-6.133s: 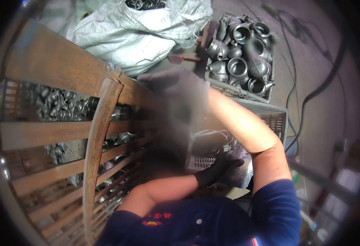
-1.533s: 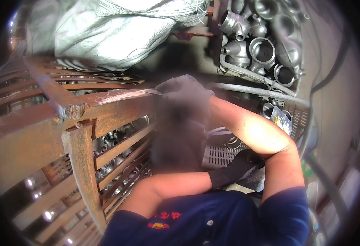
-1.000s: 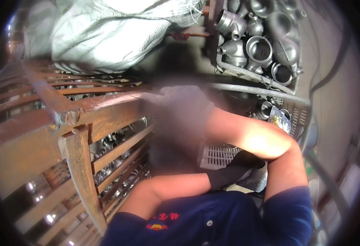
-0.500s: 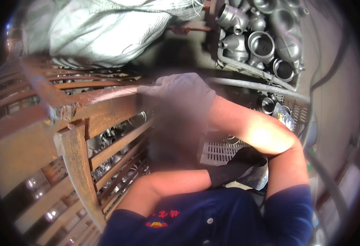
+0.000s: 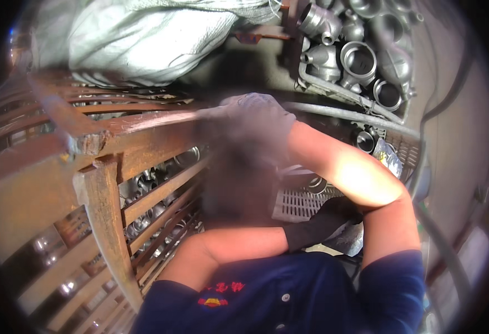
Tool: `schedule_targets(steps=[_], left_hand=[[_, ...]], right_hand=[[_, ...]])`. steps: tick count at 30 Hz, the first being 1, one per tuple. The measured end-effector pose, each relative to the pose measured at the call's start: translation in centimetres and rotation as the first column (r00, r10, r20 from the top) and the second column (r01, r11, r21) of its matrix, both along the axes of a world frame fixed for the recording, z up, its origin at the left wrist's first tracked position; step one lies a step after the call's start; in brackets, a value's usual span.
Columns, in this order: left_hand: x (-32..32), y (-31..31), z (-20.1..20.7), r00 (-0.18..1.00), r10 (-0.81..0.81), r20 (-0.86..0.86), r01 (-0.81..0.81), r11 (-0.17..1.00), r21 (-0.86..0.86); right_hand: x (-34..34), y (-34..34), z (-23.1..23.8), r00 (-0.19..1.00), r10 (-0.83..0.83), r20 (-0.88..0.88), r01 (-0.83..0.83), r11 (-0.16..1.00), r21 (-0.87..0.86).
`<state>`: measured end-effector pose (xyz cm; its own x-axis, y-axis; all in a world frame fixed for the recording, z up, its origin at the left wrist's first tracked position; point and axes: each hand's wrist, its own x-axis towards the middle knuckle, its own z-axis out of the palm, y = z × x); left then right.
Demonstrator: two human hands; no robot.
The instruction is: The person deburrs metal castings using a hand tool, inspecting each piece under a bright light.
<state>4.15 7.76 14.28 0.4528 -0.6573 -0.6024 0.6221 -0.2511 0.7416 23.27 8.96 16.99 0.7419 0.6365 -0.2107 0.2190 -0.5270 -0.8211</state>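
Observation:
My right arm crosses in front of me to the left. Its hand, in a grey glove (image 5: 261, 114), is at the far end of a rusty crate's top rail (image 5: 155, 119), fingers toward the rail. A dark blurred patch below hides part of the glove, so its grip does not show. My left forearm reaches right beneath it. My left hand, in a black glove (image 5: 325, 222), is beside a crumpled silvery thing (image 5: 350, 240) and under my right forearm. Its fingers are lost in shadow, and I cannot make out anything in them.
Metal pipe fittings (image 5: 358, 60) fill a bin at the back right. A large white woven sack (image 5: 150, 42) lies at the back left. More fittings show through the slatted crate (image 5: 102, 195). A perforated grey panel (image 5: 297, 205) and a dark cable (image 5: 442, 108) are to the right.
My right gloved hand has shifted slightly to the right along the rail. My left hand stays almost in place, and the whole view has moved a little.

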Motion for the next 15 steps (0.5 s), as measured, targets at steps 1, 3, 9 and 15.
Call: schedule_targets(steps=[1, 3, 9, 15], left_hand=[[-0.1, 0.1, 0.0, 0.991, 0.122, -0.058, -0.125, 0.991, -0.056], [-0.1, 0.2, 0.0, 0.982, 0.188, -0.022, -0.189, 0.977, -0.097], [-0.3, 0.4, 0.1, 0.977, 0.205, -0.052, -0.210, 0.970, -0.127], [-0.2, 0.5, 0.0, 0.981, 0.184, -0.057, -0.190, 0.975, -0.113]], right_hand=[[0.7, 0.5, -0.3, 0.995, 0.096, 0.020, -0.088, 0.965, -0.247], [1.4, 0.3, -1.2, 0.993, 0.094, -0.075, -0.116, 0.916, -0.385], [1.5, -0.3, -3.4, 0.951, -0.221, -0.218, 0.193, 0.971, -0.144], [0.8, 1.0, -2.0, 0.976, -0.125, -0.177, 0.088, 0.975, -0.205]])
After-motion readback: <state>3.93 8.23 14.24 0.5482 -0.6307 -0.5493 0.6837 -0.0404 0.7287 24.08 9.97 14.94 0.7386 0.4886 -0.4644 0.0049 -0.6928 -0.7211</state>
